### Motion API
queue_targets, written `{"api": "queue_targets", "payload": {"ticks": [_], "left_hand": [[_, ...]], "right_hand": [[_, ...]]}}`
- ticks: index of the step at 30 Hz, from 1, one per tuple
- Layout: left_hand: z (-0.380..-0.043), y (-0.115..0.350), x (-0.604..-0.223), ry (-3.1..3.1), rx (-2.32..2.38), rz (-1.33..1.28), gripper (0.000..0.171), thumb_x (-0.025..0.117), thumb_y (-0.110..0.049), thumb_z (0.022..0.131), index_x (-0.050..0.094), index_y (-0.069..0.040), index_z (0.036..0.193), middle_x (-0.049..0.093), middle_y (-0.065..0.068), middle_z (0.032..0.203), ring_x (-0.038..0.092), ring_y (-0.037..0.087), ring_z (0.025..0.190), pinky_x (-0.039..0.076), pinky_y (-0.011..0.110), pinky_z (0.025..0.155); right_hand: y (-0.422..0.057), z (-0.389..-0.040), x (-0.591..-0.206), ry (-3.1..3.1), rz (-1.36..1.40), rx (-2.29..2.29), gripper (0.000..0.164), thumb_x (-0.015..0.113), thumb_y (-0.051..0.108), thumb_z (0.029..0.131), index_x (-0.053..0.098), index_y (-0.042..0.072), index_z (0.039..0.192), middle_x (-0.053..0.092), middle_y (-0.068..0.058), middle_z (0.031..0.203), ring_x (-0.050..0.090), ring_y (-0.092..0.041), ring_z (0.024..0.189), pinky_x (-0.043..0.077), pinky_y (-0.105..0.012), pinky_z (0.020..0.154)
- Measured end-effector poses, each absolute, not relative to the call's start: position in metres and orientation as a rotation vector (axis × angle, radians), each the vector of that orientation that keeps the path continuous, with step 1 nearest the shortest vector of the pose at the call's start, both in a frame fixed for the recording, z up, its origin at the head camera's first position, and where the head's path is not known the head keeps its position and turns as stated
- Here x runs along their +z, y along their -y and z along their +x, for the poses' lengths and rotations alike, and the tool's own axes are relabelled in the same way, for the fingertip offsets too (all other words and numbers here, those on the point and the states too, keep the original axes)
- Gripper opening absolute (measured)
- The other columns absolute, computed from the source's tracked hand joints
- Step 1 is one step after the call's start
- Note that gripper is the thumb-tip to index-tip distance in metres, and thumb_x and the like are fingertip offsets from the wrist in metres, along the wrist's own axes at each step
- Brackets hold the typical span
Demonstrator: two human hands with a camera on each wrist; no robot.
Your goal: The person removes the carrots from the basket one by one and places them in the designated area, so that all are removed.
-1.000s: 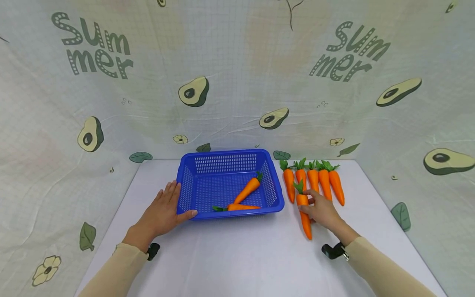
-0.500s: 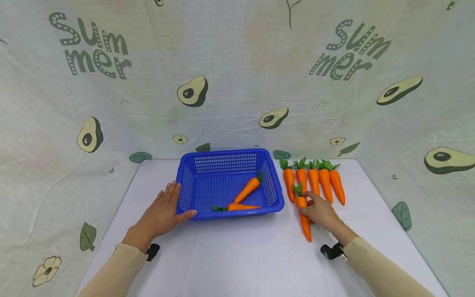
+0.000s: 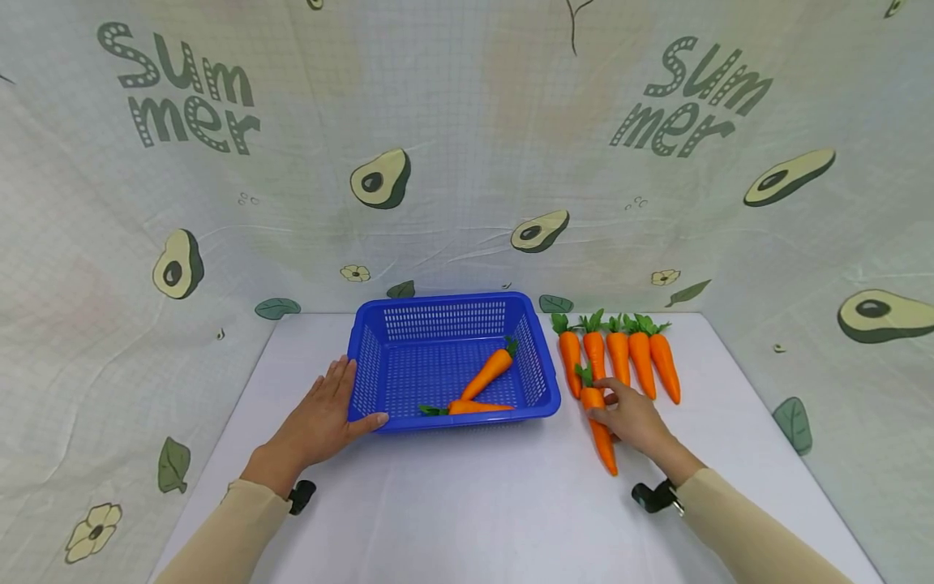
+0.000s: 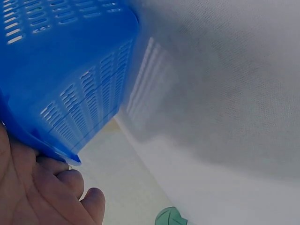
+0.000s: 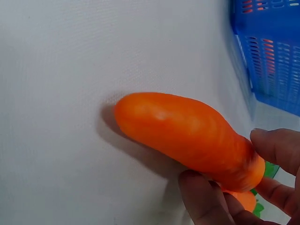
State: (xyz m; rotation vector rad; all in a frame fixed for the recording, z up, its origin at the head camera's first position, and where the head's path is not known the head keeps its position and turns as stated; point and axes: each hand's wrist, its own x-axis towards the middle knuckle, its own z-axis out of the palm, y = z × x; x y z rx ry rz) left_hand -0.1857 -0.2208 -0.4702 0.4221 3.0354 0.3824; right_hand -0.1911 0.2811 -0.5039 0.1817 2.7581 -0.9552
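Observation:
My right hand (image 3: 636,418) pinches an orange carrot (image 3: 600,434) near its leafy top, thumb on one side and fingers on the other. In the right wrist view the carrot (image 5: 183,126) points its tip away from the hand, close over the white surface. My left hand (image 3: 319,414) lies with straight fingers along the left side of a blue plastic basket (image 3: 452,423), its thumb at the front rim. In the left wrist view the palm (image 4: 33,192) is against the basket's rim. Inside the basket are two carrots, one slanted (image 3: 487,373) and one lying crosswise (image 3: 474,407).
To the basket's right, several carrots (image 3: 642,361) lie side by side on the white table (image 3: 467,511), leaves toward the back. A printed cloth (image 3: 452,105) with avocados hangs behind the table and at its sides.
The right hand keeps hold of the carrot, which has shifted slightly toward the front, its tip swinging a little. The left hand and basket stay in place.

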Motion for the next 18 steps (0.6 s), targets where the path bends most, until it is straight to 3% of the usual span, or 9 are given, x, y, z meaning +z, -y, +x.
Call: {"api": "queue_targets", "payload": {"ticks": [8,18], "left_hand": [[-0.186,0.22,-0.47,-3.039,0.415,0.423,0.118,0.041,-0.084,0.081,0.006,0.001,0.156,0.005,0.02,0.164,0.007,0.039,0.151,0.014,0.057,0.121],[-0.185,0.22,-0.468,-3.028,0.419,0.415,0.119,0.041,-0.085,0.08,0.006,0.001,0.156,0.005,0.021,0.164,0.007,0.04,0.151,0.013,0.057,0.121]], "right_hand": [[-0.283,-0.19,-0.501,-2.779,0.187,-0.932,0.062,0.071,0.035,0.088,0.046,0.008,0.139,0.057,-0.026,0.124,0.064,-0.018,0.071,0.058,-0.03,0.061],[-0.289,-0.199,-0.488,-2.945,0.094,-0.806,0.058,0.068,0.037,0.09,0.053,0.002,0.133,0.061,-0.023,0.12,0.06,-0.032,0.099,0.057,-0.046,0.081]]}}
